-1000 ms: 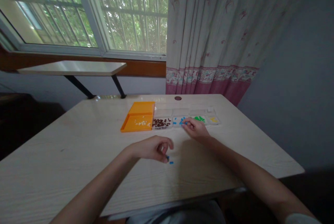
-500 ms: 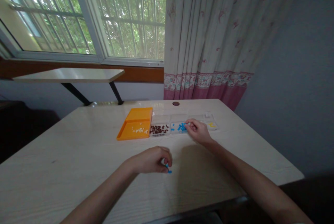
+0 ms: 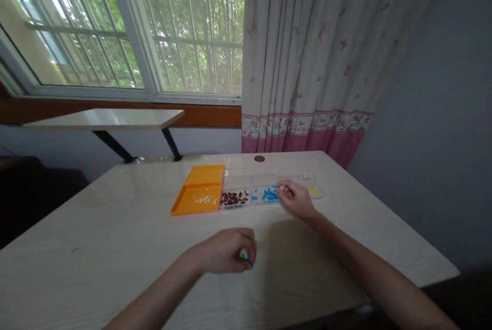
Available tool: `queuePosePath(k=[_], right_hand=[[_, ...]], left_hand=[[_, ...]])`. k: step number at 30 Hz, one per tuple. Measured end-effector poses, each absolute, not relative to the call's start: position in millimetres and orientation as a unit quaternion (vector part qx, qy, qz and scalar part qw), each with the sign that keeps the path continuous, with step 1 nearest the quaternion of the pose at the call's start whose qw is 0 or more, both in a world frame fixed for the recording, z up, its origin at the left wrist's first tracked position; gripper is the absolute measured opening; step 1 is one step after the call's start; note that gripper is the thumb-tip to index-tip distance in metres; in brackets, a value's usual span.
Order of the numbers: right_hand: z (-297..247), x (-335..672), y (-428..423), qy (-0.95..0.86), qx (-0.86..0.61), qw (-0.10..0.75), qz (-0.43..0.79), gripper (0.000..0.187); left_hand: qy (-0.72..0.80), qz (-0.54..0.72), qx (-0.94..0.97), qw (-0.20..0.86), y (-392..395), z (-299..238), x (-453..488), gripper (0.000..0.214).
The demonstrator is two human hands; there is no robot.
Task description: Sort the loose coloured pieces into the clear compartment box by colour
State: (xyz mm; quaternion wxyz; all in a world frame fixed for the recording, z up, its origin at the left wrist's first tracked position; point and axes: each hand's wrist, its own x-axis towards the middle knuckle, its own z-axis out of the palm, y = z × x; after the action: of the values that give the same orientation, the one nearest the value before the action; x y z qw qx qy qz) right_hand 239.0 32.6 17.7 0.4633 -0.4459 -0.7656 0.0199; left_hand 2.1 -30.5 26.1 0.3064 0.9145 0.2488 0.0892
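My left hand (image 3: 230,251) hovers over the near part of the table, its fingers curled round a small building-block piece (image 3: 245,254); bits of blue and green show, the rest is hidden. Farther off, my right hand (image 3: 295,199) is pinched at the right end of the small blue pieces (image 3: 269,194). These lie in a clear plastic box (image 3: 246,206) with its lid folded back. Whether anything is between the right fingertips is too small to make out. Yellow pieces (image 3: 314,190) lie right of that hand, brown pieces (image 3: 233,198) left of the blue ones.
An orange box (image 3: 180,209) with its lid laid back holds small white pieces (image 3: 205,199), left of the brown ones. The wooden table (image 3: 126,227) runs to a curtain (image 3: 307,63) and window. A raised shelf (image 3: 115,120) stands at the back left.
The view has tipped slightly upward, so everything sits a little lower. My left fingers have closed further round their piece. My right hand stays by the blue pieces, shifted slightly right.
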Motion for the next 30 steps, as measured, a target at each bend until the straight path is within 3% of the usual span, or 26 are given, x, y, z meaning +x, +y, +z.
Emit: queuePosePath(k=[7,15,20,24,30], right_hand=[[16,241,35,-0.777,-0.464,0.425,0.011,0.021],[7,244,45,-0.771,-0.499,0.396,0.014,0.023],[3,238,47,-0.793,-0.511,0.33,0.029,0.026],[0,222,30,-0.857,-0.42,0.295,0.05,0.02],[-4,199,8,-0.888,-0.326,0.32,0.039,0.016]], left_hand=[[0.25,0.159,0.878,0.375,-32,31,7,0.008],[0.37,0.29,0.763,0.444,-17,17,5,0.022],[0.427,0.359,0.714,0.423,-7,7,5,0.022],[0.45,0.398,0.696,0.393,-4,4,6,0.019],[0.452,0.38,0.733,0.338,-7,6,7,0.017]])
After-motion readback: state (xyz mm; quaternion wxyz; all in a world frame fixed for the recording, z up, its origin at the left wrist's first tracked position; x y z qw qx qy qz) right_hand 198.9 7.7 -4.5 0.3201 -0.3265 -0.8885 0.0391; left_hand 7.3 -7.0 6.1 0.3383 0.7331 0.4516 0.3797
